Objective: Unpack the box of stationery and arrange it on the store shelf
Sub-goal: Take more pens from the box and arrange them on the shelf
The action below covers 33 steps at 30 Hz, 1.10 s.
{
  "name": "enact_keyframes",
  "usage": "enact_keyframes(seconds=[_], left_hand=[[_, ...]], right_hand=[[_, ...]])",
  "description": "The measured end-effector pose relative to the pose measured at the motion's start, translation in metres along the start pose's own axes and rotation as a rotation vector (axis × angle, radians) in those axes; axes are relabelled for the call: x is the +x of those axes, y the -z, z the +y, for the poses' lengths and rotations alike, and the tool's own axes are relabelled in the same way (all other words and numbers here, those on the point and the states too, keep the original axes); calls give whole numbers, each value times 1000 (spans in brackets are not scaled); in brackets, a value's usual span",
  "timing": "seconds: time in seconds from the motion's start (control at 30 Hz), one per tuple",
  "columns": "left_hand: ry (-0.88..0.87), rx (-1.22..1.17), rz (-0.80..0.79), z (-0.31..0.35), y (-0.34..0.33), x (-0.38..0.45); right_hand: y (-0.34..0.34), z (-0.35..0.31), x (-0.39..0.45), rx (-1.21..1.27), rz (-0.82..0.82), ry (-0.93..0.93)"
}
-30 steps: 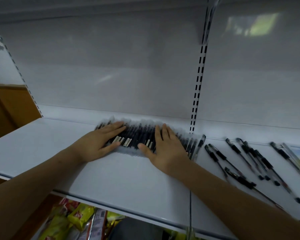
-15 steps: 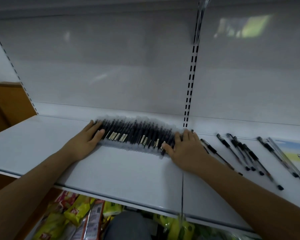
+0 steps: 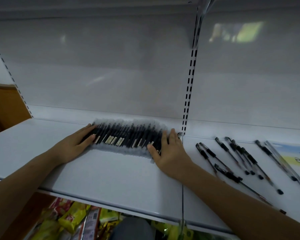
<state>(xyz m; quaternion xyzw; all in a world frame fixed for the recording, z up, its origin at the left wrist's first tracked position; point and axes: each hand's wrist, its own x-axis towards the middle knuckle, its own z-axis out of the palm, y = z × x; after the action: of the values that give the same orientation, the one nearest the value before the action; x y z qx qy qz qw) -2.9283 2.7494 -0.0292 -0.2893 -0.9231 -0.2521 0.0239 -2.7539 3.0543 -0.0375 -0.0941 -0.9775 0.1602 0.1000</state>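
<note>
**Both hands flank the pen row**

My left hand (image 3: 73, 146) lies flat on the white shelf (image 3: 111, 174), fingers (image 3: 86, 131) straight against the left end of the row of black pens (image 3: 126, 138). My right hand (image 3: 169, 153) presses the right end, fingers straight. Loose pens (image 3: 232, 158) lie scattered further right.
</note>
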Motion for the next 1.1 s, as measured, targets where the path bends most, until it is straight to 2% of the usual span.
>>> enact_keyframes(seconds=[0.1,0.23,0.33,0.37,0.47,0.53,0.67,0.83,0.9,1.0,1.1], left_hand=[[24,-1,-5,-2,5,0],[6,33,42,16,2,-1],[-244,173,204,59,-2,-4],[-350,203,208,78,-5,-5],[-624,335,55,132,-21,-5],[-710,468,-56,154,-38,-1],[-724,632,-126,165,-62,12],[-658,614,-181,178,-69,23],[-638,599,-210,181,-69,21],[-636,527,-179,184,-67,16],[-684,359,-3,193,-72,11]], right_hand=[[-3,-12,6,0,-43,7],[-4,-5,5,-33,20,23],[15,13,-1,26,-76,47],[20,20,-3,46,-100,80],[36,41,-12,141,-139,97],[40,54,-12,89,-114,90],[37,68,-19,-112,-99,125],[25,71,-16,-84,233,208],[24,73,-11,-66,341,170],[31,67,-8,31,319,79],[40,59,-3,-14,166,-17]])
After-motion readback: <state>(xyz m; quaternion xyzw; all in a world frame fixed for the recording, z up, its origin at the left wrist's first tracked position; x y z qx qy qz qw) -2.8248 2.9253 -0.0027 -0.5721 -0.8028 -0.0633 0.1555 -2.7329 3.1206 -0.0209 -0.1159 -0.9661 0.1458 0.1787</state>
